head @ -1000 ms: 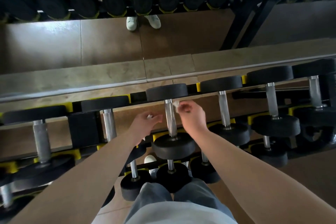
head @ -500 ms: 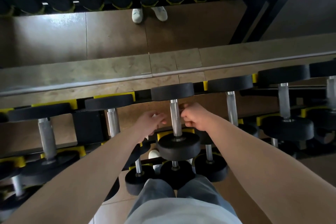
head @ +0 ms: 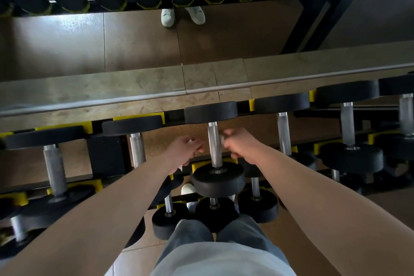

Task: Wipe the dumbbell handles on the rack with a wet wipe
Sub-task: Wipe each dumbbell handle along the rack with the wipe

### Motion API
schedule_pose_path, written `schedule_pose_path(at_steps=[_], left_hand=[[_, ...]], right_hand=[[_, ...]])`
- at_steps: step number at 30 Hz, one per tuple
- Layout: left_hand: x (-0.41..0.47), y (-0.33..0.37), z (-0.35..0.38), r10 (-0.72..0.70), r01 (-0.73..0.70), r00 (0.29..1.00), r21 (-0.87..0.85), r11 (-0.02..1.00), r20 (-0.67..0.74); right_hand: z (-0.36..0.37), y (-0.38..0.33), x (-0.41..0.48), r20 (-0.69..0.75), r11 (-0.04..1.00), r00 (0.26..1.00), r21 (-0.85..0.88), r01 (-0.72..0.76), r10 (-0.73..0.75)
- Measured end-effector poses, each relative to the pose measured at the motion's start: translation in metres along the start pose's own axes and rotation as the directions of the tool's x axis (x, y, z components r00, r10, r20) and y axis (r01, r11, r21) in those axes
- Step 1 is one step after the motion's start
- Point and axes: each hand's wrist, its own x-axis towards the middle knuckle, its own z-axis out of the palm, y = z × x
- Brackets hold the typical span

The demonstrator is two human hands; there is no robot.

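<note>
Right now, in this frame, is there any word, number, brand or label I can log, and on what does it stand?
No text can be read.
Dumbbell heads: no numbers showing.
Yellow rack cradles: plain.
White shoes at the top of the view: a faint mark, too small to read.
Wet wipe in the right hand, white scrap in the left hand: no print visible.

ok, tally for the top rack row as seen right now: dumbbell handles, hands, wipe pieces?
dumbbell handles, top row: 6
hands: 2, left hand and right hand
wet wipe pieces: 2, one pinched in each hand
total: 10
</note>
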Motion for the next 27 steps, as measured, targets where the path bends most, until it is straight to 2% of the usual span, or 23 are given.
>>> schedule_pose_path(at_steps=[1,2,4,6,10,12,14,16,18,20,23,27], left_hand=[[0.0,0.0,0.0,0.003,-0.003,1.0,0.004,1.0,0.006],[0.0,-0.001,0.001,0.007,-0.007,1.0,0.012,1.0,0.012],[-0.001,-0.002,0.003,0.019,-0.019,1.0,0.027,0.999,0.021],[-0.001,-0.002,0.006,0.029,-0.03,0.999,0.039,0.999,0.022],[-0.001,-0.007,0.011,0.052,-0.053,0.999,0.03,0.998,0.016],[-0.004,-0.009,0.014,0.064,-0.065,0.998,0.026,0.998,0.019],[-0.007,-0.009,0.016,0.057,-0.057,0.998,0.014,0.998,0.015],[-0.009,-0.009,0.019,0.039,-0.039,0.999,-0.004,0.999,0.0],[-0.008,-0.011,0.02,0.023,-0.023,1.0,-0.029,0.999,-0.005],[-0.006,-0.014,0.021,0.01,-0.011,1.0,-0.045,0.999,-0.015],[-0.006,-0.017,0.02,0.012,-0.013,1.0,-0.066,0.998,-0.026],[-0.007,-0.018,0.017,0.025,-0.026,0.999,-0.072,0.997,-0.023]], right_hand=[[-0.002,-0.003,0.0,-0.036,0.994,0.999,0.11,0.024,-0.02],[-0.004,-0.005,0.0,-0.071,0.991,0.996,0.117,0.064,-0.056],[-0.003,-0.004,-0.002,-0.097,0.987,0.985,-0.087,0.135,-0.143],[0.0,0.004,-0.008,-0.059,0.94,0.98,-0.301,0.162,-0.188],[0.009,0.029,-0.022,0.057,0.823,0.982,-0.538,0.18,-0.178],[0.012,0.035,-0.024,0.015,0.84,0.98,-0.513,0.177,-0.197],[0.014,0.028,-0.025,-0.112,0.922,0.965,-0.337,0.188,-0.237],[0.017,0.014,-0.022,-0.274,0.942,0.909,-0.211,0.262,-0.314],[0.02,0.001,-0.017,-0.41,0.922,0.826,-0.19,0.338,-0.387],[0.023,-0.006,-0.014,-0.464,0.915,0.788,-0.206,0.347,-0.404],[0.024,0.006,-0.023,-0.37,0.902,0.835,-0.306,0.304,-0.407],[0.034,0.034,-0.044,-0.122,0.785,0.919,-0.569,0.245,-0.375]])
